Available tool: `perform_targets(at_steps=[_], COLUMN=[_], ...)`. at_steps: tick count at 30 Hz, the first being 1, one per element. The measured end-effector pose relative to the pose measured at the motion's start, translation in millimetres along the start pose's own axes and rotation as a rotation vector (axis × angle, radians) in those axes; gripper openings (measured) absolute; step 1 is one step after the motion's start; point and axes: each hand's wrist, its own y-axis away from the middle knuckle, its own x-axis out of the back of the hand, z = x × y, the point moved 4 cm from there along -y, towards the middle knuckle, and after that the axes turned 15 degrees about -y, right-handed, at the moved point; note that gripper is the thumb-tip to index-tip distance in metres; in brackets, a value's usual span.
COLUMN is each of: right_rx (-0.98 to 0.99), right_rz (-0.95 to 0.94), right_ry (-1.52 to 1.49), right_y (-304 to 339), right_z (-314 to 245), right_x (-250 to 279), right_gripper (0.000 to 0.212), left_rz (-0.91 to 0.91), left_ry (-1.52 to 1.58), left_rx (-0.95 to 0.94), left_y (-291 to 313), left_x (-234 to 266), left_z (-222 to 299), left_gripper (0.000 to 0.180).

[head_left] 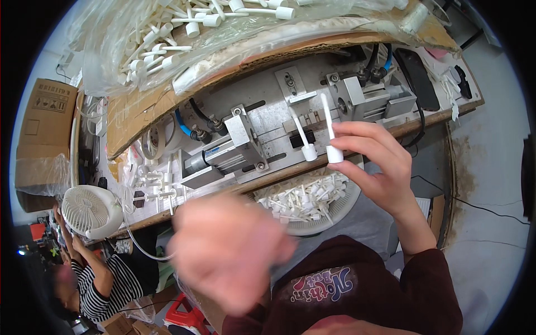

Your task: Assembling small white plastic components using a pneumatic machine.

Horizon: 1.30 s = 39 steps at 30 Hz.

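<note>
My right hand point(379, 159) pinches a white ribbed cap with a long applicator stick point(334, 152) by its cap, the stick pointing up. Just left of it, a similar white capped applicator point(309, 152) rests at the small black block in the middle of a metal press fixture point(279, 131), its stick leaning up and away. My left hand point(229, 248) is smeared by motion in front of the bench edge, and its fingers cannot be made out. Below the fixture, a pale round basket point(335, 215) holds many white capped pieces, partly hidden behind my left hand.
Pneumatic cylinders point(223, 153) flank the fixture. A cardboard box point(134, 120) lined with clear plastic, full of white capped applicators, stands behind it. A black phone point(416, 78) lies at the far right. At the left are a white fan point(92, 211) and a co-worker in a striped shirt point(114, 287).
</note>
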Motion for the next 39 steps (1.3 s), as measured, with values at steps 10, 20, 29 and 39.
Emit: perform_targets(at_steps=[10, 20, 29, 39], right_rx=[0.167, 0.116, 0.200, 0.129], right_rz=[-0.235, -0.340, -0.254, -0.196], right_ry=[0.411, 0.484, 0.279, 0.653], right_y=[0, -8, -48, -222], right_z=[2, -1, -8, 42], right_x=[-41, -46, -30, -25], right_gripper=[0.012, 0.022, 0.010, 0.042], left_rz=[-0.062, -0.126, -0.129, -0.217], left_ry=[0.752, 0.745, 0.712, 0.474], left_rx=[-0.048, 0.007, -0.097, -0.242], left_y=[-2, -5, -2, 27], left_x=[-3, -2, 9, 27], left_z=[53, 55, 63, 57], left_gripper=[0.009, 0.014, 0.010, 0.016])
